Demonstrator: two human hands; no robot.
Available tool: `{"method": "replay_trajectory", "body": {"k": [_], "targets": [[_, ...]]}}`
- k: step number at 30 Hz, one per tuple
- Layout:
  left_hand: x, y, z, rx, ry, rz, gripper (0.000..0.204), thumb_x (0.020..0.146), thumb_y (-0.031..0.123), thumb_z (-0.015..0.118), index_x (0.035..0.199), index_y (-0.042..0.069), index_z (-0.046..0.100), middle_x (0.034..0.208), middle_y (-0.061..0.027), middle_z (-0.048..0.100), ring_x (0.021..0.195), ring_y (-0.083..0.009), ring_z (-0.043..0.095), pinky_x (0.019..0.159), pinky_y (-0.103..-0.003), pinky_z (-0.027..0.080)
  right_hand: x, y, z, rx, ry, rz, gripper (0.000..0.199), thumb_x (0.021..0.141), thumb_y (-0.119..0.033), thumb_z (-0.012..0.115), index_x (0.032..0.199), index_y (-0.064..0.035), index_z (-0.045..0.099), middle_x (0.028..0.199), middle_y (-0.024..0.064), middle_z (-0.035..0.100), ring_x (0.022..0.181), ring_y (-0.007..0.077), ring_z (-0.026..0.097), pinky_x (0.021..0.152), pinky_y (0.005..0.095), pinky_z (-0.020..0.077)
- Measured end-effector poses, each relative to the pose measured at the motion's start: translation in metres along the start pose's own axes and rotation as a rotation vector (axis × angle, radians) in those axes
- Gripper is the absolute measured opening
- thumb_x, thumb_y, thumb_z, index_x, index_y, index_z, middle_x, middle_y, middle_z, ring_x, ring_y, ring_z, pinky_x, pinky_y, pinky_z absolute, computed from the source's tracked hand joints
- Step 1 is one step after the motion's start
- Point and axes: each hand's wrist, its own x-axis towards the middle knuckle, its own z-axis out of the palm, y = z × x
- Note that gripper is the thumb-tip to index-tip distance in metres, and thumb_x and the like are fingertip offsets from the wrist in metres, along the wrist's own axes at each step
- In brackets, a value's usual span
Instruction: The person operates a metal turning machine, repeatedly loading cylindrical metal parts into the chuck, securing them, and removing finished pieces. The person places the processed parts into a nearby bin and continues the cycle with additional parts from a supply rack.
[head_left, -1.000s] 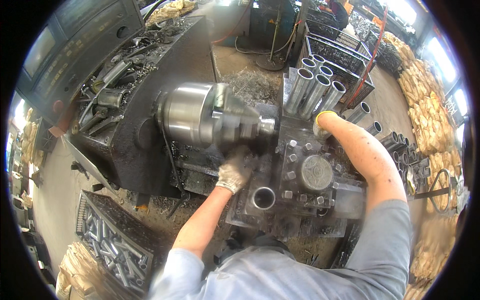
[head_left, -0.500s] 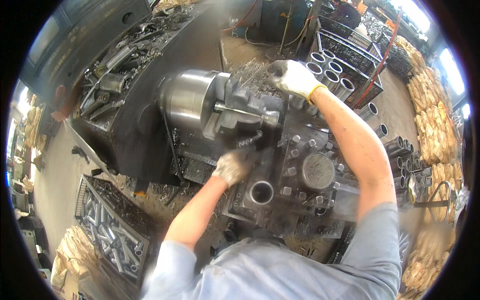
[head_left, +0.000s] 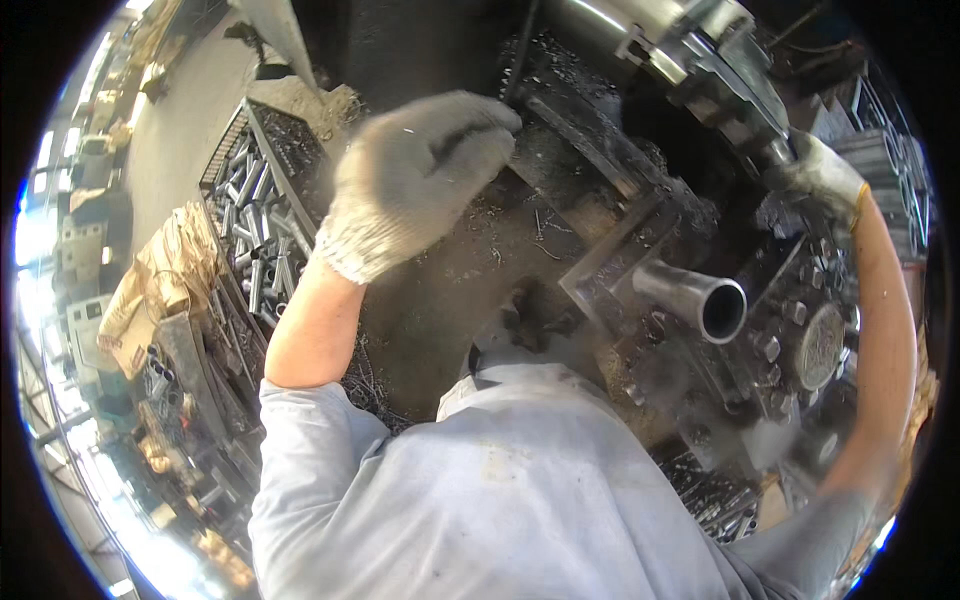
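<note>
Lathe chuck (head_left: 690,50) now at the upper edge, view swung left.
Left hand (head_left: 425,175), half-curled, has risen off the carriage; right hand (head_left: 825,175) grips near the chuck, exact hold unclear.

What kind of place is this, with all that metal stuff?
Most likely a metal workshop. A gloved left hand and right hand work at a big lathe with a shiny chuck, a metal tube sticks out of it, and a crate holds cut tubes.

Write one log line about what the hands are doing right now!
left hand: gloved, raised over lathe bed | right hand: gloved, at chuck | steel tube: in turret
</note>
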Motion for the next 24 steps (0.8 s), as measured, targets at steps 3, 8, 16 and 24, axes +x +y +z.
{"method": "replay_trajectory", "body": {"k": [3, 8, 16, 24], "targets": [[0.006, 0.006, -0.003, -0.055, 0.166, 0.086, 0.042, 0.087, 0.01, 0.083, 0.128, 0.006, 0.073, 0.107, -0.0143, 0.078, 0.091, -0.0289, 0.077, 0.084, -0.036, 0.062, 0.019, 0.02, -0.008, -0.196, 0.039, 0.009, 0.058, 0.085, -0.017, 0.085, 0.134, 0.0035, 0.061, 0.103, 0.0096, 0.073, 0.076, 0.0158, 0.068, 0.065, 0.0323, 0.0588], [0.088, 0.009, 0.067, 0.444, 0.176, 0.547, 0.098, 0.077, 0.019, 0.091, 0.159, 0.0, 0.041, 0.155, -0.0246, 0.052, 0.144, -0.0444, 0.051, 0.122, -0.054, 0.041, 0.03, 0.003, -0.027, -0.2, -0.268, 0.242, 0.039, 0.08, -0.01, 0.086, 0.114, 0.0047, 0.073, 0.092, 0.0103, 0.076, 0.071, 0.0139, 0.066, 0.06, 0.0332, 0.0545], [0.211, 0.013, 0.119, 0.818, 0.233, 0.789, 0.073, 0.101, 0.057, 0.058, 0.155, 0.008, 0.05, 0.163, -0.0155, 0.046, 0.156, -0.04, 0.034, 0.131, -0.061, 0.014, -0.042, 0.029, -0.026, -0.501, 0.031, 0.033, 0.049, 0.07, -0.035, 0.085, 0.102, 0.0003, 0.077, 0.082, 0.0151, 0.078, 0.072, 0.0264, 0.075, 0.067, 0.0421, 0.0599], [0.27, 0.104, 0.071, 0.933, -0.546, 0.573, 0.088, 0.076, 0.043, 0.085, 0.149, 0.005, 0.053, 0.155, -0.0212, 0.057, 0.142, -0.0365, 0.057, 0.116, -0.05, 0.048, -0.197, -0.105, 0.007, -0.97, 0.735, 0.296, 0.05, 0.068, -0.032, 0.083, 0.107, -0.0014, 0.073, 0.099, 0.0227, 0.078, 0.09, 0.0395, 0.078, 0.082, 0.0478, 0.0638]]}}
